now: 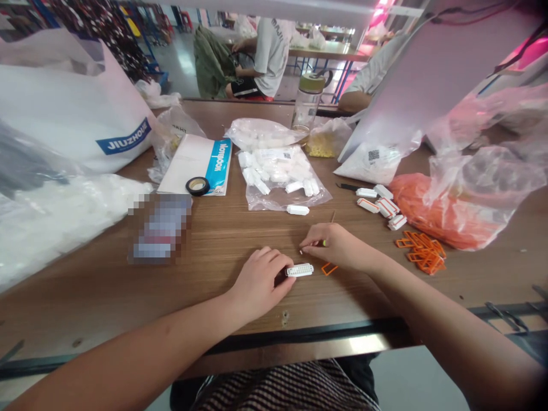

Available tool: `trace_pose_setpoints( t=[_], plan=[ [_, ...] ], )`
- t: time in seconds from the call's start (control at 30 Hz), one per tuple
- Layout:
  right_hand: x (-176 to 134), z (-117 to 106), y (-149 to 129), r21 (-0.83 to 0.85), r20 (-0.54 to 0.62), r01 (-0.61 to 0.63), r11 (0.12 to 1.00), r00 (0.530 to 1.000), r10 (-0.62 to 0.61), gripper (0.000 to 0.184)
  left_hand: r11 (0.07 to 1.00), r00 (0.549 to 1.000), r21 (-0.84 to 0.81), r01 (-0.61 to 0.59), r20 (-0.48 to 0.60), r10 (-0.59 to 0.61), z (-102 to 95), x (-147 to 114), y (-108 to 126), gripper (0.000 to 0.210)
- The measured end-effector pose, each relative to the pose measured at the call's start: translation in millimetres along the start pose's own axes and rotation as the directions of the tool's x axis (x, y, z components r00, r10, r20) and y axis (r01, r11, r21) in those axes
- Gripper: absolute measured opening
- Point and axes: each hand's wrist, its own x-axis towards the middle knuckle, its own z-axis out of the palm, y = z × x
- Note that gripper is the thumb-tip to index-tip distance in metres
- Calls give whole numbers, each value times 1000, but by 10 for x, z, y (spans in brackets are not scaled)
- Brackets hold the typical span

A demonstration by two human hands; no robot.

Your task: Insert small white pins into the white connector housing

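Between the thumb and fingers of my left hand [261, 279] is a white connector housing [300, 270], its face of small holes turned up. My right hand [331, 244] hovers just beyond it, thumb and forefinger pinched on a tiny white piece [301, 252] whose kind is too small to tell. A thin brown stick [333, 217] pokes up behind the right hand. Under that hand lies one orange rectangular frame [329, 268] on the table. Another white housing [298, 210] lies farther back, in front of an opened clear bag [280, 197] of similar housings.
Right of my hands are loose orange frames [423, 254], several white housings with orange edges [385, 206] and a bag of orange parts [445, 211]. Left lie a notebook [180, 162], black tape [197, 185] and a blurred object [161, 228]. A bottle [307, 103] stands behind.
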Motion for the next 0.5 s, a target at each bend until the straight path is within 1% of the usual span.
trace_pose_setpoints(
  t=[0.2,0.33,0.43,0.5],
  plan=[
    [-1,108,-18,-194,-1,100,976,995,-102,15,1000,1000,-3,-2,1,2,-14,4,0,8],
    [14,115,-89,-348,27,143,927,989,-142,18,1000,1000,-3,-1,5,1,-13,4,-5,9],
    [20,113,-151,-399,35,121,909,993,-117,18,1000,1000,-9,-7,-1,7,-21,-5,2,8],
    [-21,103,-198,-347,-5,70,935,997,-76,15,1000,1000,-15,-9,-7,9,-30,-11,9,8]
  ],
)
